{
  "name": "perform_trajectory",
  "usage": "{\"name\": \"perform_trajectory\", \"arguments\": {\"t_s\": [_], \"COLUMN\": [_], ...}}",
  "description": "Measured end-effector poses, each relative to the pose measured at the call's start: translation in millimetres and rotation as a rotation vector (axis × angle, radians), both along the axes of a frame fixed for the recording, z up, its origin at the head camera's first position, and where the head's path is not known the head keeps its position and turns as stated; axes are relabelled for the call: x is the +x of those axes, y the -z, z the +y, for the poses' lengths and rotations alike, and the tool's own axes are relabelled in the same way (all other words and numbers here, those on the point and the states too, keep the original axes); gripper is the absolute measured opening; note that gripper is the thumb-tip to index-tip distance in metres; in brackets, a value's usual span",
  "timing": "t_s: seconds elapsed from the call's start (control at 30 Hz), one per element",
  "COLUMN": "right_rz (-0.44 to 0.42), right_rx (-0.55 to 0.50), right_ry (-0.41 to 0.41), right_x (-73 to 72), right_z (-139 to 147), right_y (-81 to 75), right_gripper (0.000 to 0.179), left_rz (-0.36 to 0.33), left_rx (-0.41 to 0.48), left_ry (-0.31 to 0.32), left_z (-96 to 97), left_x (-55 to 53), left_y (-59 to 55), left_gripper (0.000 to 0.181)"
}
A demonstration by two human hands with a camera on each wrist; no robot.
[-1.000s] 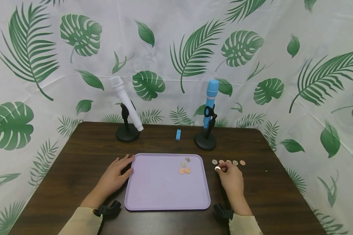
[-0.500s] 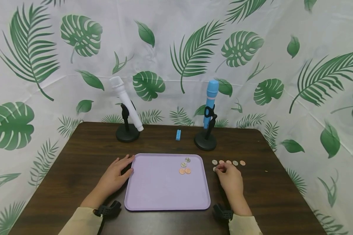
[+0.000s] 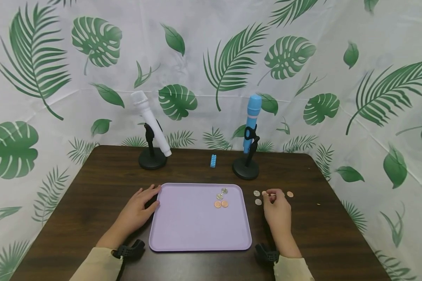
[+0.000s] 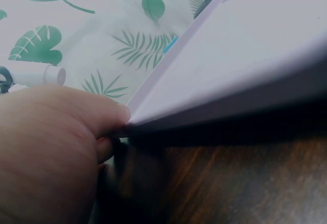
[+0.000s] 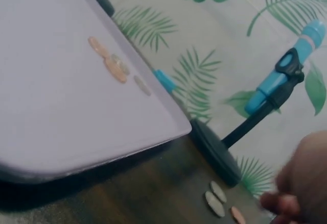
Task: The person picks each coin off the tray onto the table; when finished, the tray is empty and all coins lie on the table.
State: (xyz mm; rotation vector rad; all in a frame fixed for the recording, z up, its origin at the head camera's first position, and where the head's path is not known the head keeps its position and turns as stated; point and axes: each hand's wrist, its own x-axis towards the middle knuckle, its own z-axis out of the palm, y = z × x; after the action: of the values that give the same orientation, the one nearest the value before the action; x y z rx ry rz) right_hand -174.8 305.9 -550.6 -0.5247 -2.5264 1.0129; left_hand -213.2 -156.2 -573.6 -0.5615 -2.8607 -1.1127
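Note:
My left hand (image 3: 138,208) rests against the left edge of the lavender tray (image 3: 197,234), fingers mostly straight at its far corner; in the left wrist view the thumb (image 4: 110,114) touches the rim. Two silver coins (image 3: 219,197) and two copper coins (image 3: 217,204) lie on the tray's right part. Right of the tray, my right hand (image 3: 278,210) hangs over a row of coins, thumb and fingers spread around a copper coin (image 3: 272,195). A silver coin (image 3: 258,202) lies just left of the thumb, below another silver coin (image 3: 256,193). The hand hides part of the row.
A white microphone (image 3: 152,125) leans on a black stand at the back left, and a blue microphone (image 3: 253,111) stands in another at the back right. Between them lies a small blue toy brick (image 3: 213,161). A copper coin (image 3: 290,194) ends the row on the dark table (image 3: 334,234).
My right hand has let go of the silver coin, which now lies on the table near the tray, and has shifted slightly right and away over the row. The left hand stays put.

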Motion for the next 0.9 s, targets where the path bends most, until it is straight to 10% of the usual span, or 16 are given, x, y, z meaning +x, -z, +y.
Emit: {"name": "perform_trajectory", "arguments": {"t_s": [0.2, 0.47, 0.63, 0.9], "right_rz": [0.203, 0.046, -0.053, -0.056], "right_rx": [-0.228, -0.617, -0.407, -0.083], "right_ry": [0.029, -0.398, -0.593, -0.626], "right_x": [-1.0, 3.8, 8.2, 9.4], "right_z": [-6.5, -35.9, -52.2, -58.4], "right_y": [-6.3, -6.3, -1.6, 1.4], "right_gripper": [0.019, 0.029, 0.033, 0.037], "left_rz": [-0.022, -0.03, -0.023, -0.02], "left_rx": [-0.006, -0.008, 0.001, 0.001], "left_ry": [-0.011, -0.012, -0.007, -0.009], "left_z": [-1.1, -2.7, -2.3, -1.9], "left_x": [0.6, 0.8, 0.5, 0.2], "left_y": [-2.2, -1.0, 0.9, -0.2], "left_gripper": [0.058, 0.058, 0.058, 0.058]}}
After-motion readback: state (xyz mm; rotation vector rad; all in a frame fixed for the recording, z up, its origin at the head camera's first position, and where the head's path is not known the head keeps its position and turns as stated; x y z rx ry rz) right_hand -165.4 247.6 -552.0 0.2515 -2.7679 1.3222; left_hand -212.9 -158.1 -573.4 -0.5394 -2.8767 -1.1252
